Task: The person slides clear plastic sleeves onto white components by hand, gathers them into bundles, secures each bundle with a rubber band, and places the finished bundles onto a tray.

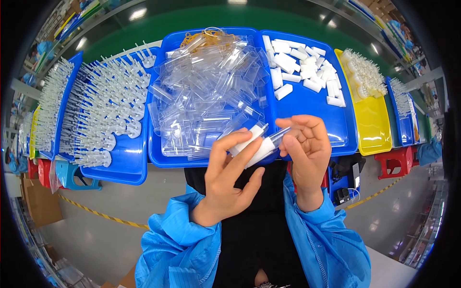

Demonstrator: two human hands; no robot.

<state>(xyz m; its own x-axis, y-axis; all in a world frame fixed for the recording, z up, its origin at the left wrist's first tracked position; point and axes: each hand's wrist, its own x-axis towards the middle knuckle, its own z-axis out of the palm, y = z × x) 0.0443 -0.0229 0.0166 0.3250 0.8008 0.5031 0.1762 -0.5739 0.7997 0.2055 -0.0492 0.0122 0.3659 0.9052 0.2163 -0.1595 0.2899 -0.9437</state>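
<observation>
Nearest, two blue sleeves [187,240] come up from the lower edge over a dark lap. The left hand [228,180] holds a small white block [259,150] between thumb and fingers, together with a clear plastic sleeve [254,132] that sits around its upper end. The right hand [307,153] pinches the other end of that clear sleeve with thumb and forefinger, its other fingers curled. Both hands hover just in front of the near edge of the bench, over the gap between two trays.

Just behind the hands, the middle blue tray [158,161] is heaped with empty clear sleeves [206,91], with a few yellowish rubber bands [201,36] at its far edge. Touching it on the right, another blue tray [312,108] holds loose white blocks [300,67] gathered toward its far half; its near half shows bare blue. Further right stands a yellow tray [374,125] with pale small parts [367,74] at its far end.

To the left, blue trays [125,163] carry rows of clear syringes [103,110], lined up side by side. Beyond the bench runs a green floor strip [192,19].
</observation>
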